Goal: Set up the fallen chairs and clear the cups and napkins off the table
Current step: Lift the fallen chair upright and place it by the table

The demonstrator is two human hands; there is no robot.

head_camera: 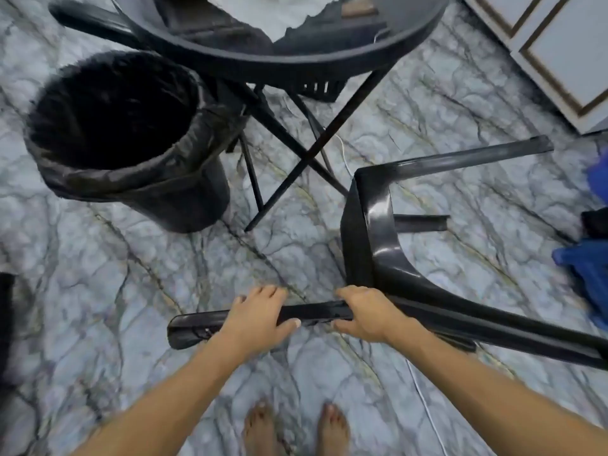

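A black plastic chair [378,232] lies tipped on its side on the marble floor at the right, its legs pointing right. My left hand [260,315] and my right hand [362,314] both grip the top edge of its backrest, side by side, just in front of my bare feet. The round black table [329,57] stands at the top of the view, with a white napkin or cloth [263,11] lying on it. No cups show in this view.
A black bin [125,139] lined with a dark bag stands at the left beside the table's crossed legs [296,153]. Another black chair part [85,21] shows at the top left. Blue cloth [589,268] lies at the right edge. A cabinet door [559,51] is top right.
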